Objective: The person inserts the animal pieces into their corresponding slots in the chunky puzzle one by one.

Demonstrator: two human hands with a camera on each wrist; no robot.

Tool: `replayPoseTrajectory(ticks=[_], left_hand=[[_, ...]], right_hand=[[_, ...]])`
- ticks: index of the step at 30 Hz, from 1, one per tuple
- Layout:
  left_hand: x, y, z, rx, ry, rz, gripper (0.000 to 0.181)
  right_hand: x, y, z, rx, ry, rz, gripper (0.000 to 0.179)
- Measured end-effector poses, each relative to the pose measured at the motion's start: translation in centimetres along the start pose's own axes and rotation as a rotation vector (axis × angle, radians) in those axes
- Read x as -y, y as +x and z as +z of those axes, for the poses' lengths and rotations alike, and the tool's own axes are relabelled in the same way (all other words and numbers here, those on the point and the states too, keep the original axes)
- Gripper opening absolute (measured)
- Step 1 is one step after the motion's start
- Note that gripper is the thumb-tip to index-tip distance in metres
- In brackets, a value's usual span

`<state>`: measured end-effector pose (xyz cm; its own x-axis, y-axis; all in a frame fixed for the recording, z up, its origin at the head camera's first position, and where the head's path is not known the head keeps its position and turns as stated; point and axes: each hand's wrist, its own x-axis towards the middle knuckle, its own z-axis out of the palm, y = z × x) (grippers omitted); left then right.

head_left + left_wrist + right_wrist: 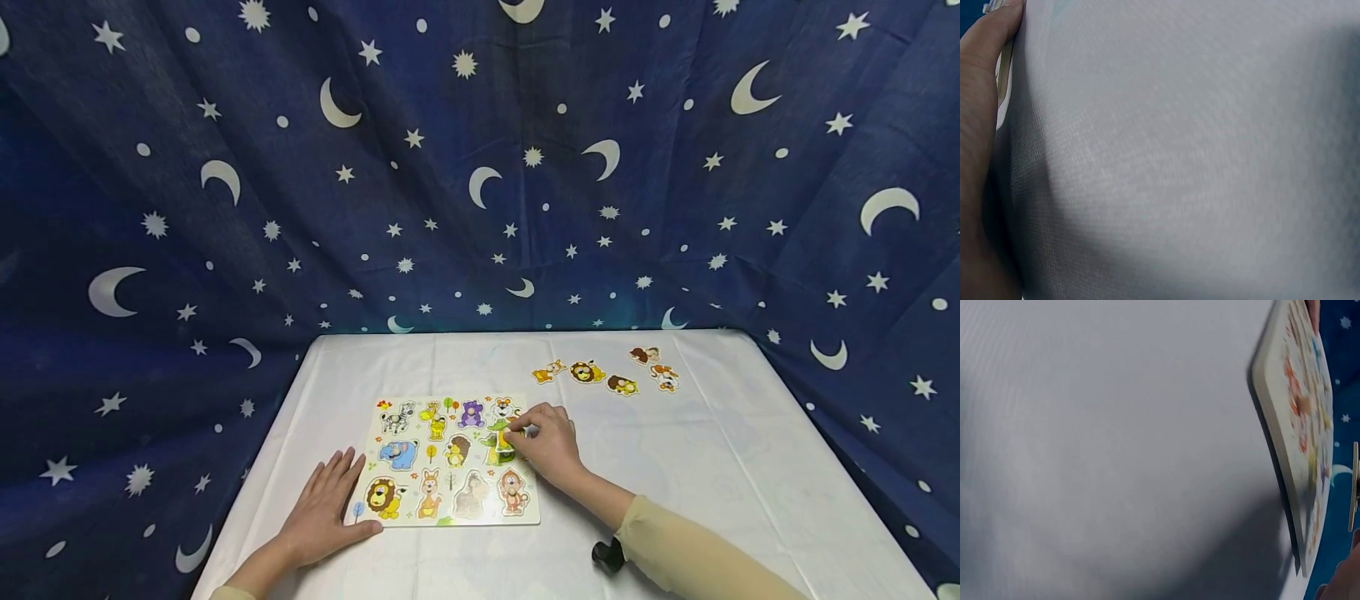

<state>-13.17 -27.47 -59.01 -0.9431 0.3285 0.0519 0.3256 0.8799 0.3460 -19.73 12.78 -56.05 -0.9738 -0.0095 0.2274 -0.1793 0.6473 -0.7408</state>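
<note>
An animal puzzle board (416, 520) lies on the white table with several printed animals on it. My right hand (551, 446) pinches a small puzzle piece (505, 439) over the green crocodile at the board's right side. Fingers hide part of the piece, so I cannot tell which animal it shows. In the right wrist view the piece (1355, 487) appears edge-on and raised above the board (1272, 394). My left hand (322, 508) rests with spread fingers at the board's left edge, its thumb at the lower left corner. The left wrist view shows part of that hand (975, 112) beside the board's edge.
Several loose pieces lie at the back right of the table (712, 467), among them a kangaroo (549, 372), a lion (587, 372) and a hedgehog (622, 385). A small black object (607, 555) is by the right sleeve. A starry blue curtain (450, 208) hangs behind.
</note>
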Motion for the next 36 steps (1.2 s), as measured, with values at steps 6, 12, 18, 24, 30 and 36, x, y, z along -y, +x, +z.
replayPoseTrajectory(ticks=[6, 12, 18, 24, 30, 36], left_hand=[[0.0, 0.0, 0.0, 0.01, -0.007, -0.01, 0.113], [0.0, 0.0, 0.0, 0.006, -0.006, -0.008, 0.113], [0.0, 0.0, 0.0, 0.007, -0.009, -0.007, 0.113], [-0.1, 0.0, 0.0, 0.02, -0.017, -0.018, 0.114], [-0.1, 0.0, -0.1, 0.021, -0.019, -0.019, 0.113], [-0.1, 0.0, 0.0, 0.013, -0.01, -0.01, 0.113]], right_hand=[[-0.1, -0.6, 1.0, -0.013, -0.02, -0.045, 0.012], [-0.2, -0.9, 1.5, -0.007, -0.036, -0.036, 0.012], [-0.3, -1.1, 1.9, -0.01, -0.048, -0.036, 0.013], [-0.3, -1.4, 2.2, 0.006, -0.041, -0.021, 0.014], [-0.6, -1.5, 2.4, 0.014, -0.064, -0.023, 0.013], [-0.6, -1.6, 2.5, 0.02, -0.066, -0.007, 0.013]])
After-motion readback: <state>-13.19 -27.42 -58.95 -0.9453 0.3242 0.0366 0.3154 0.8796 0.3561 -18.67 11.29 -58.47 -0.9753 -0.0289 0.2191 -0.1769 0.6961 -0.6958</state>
